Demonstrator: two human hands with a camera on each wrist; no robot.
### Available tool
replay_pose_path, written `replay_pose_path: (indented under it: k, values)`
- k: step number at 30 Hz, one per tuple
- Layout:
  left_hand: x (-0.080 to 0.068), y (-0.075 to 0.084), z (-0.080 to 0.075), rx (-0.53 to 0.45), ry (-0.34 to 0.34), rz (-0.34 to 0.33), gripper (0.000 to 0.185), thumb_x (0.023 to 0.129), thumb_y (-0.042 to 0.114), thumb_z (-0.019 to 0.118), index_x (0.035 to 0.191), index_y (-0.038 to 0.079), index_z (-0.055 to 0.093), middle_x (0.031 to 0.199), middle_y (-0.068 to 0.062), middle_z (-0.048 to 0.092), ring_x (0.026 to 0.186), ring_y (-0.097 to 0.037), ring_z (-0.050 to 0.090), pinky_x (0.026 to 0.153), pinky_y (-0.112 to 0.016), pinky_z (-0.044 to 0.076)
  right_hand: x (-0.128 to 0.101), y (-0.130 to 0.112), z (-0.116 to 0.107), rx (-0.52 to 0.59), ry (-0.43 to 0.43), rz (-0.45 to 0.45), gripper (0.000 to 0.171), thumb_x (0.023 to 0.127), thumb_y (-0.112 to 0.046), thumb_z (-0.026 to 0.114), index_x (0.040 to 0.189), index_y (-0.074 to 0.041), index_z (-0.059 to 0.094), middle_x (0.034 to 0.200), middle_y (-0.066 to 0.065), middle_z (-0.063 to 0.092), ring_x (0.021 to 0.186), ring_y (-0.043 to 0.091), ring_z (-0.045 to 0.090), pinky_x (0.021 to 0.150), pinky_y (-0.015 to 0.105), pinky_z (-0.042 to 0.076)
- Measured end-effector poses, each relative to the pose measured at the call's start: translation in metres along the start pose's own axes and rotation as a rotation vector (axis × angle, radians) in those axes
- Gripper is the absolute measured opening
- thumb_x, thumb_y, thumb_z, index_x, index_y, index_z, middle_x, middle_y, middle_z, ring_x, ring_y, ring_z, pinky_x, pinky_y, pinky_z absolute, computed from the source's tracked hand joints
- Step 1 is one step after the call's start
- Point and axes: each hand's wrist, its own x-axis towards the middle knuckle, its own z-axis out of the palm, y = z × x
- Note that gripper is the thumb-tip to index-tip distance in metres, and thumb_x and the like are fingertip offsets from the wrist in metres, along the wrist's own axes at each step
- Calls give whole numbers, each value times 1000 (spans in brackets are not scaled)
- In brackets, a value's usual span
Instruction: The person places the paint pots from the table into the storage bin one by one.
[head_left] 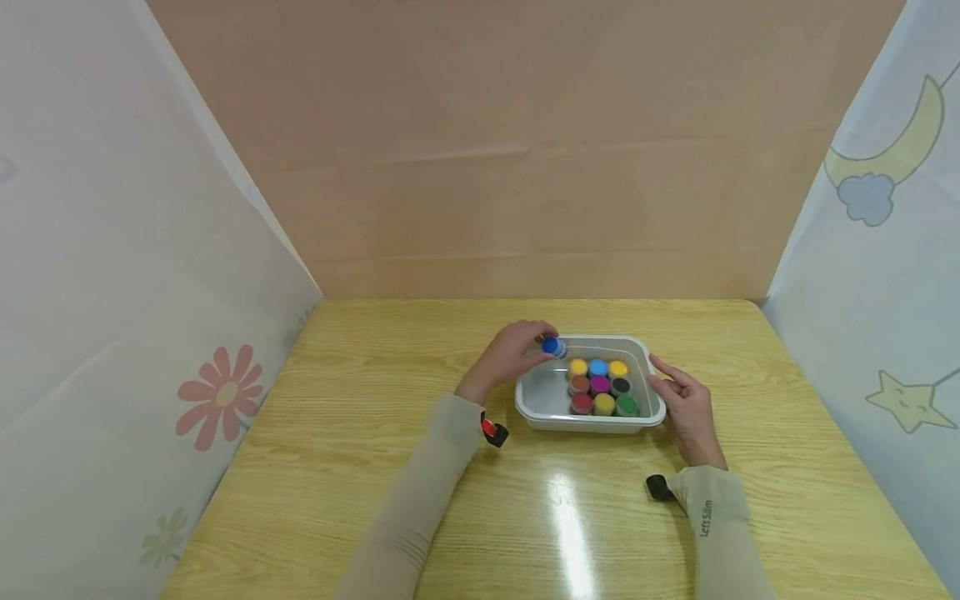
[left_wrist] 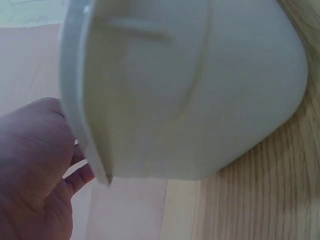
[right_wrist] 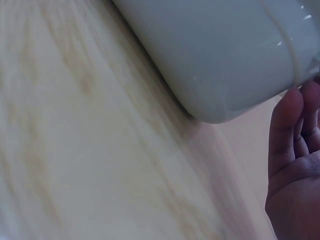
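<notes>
A white rectangular plastic tub (head_left: 540,390) sits on the table with several small paint jars in its middle and right part. Their lids are mixed colours, among them a purple lid (head_left: 599,384), a green lid (head_left: 626,405) and a red lid (head_left: 581,403). Over the tub's back left corner, my left hand (head_left: 512,354) pinches a jar with a dark blue lid (head_left: 552,346), tipped on its side. My right hand (head_left: 688,412) holds the tub's right rim between thumb and fingers. In the left wrist view the tub's wall (left_wrist: 150,100) hides the jar.
The wooden table (head_left: 360,433) reaches back to a brown paper-covered wall (head_left: 525,167). Patterned white sheets stand on the left (head_left: 112,250) and right (head_left: 900,292). Each wrist carries a small black device, one (head_left: 495,434) near the tub's front left.
</notes>
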Motion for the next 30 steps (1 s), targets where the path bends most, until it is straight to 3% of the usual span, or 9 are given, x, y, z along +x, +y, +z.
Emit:
replay_pose_path:
  k: [7,14,30]
  values:
    - [2,6,5,96,3,49,34,96,34,75,129,23,70,126,8,71,125,-15,57,115,-39,42,2,2,-1,-19,8,8,43,97,-20,74,139,-20,67,65,-7,66,48,3,43,43,27,32]
    - [6,7,9,138,-34,39,34,96,34,75,129,25,70,129,10,71,129,-15,55,117,-41,39,3,3,-1,-4,-1,0,44,97,-20,74,140,-17,66,65,-6,66,49,3,43,43,26,33]
    - [13,10,15,281,-83,40,35,94,34,77,128,28,71,131,9,71,122,-15,56,110,-41,44,3,2,-1,19,-6,9,46,97,-20,74,142,-15,64,64,-6,66,46,3,43,41,26,33]
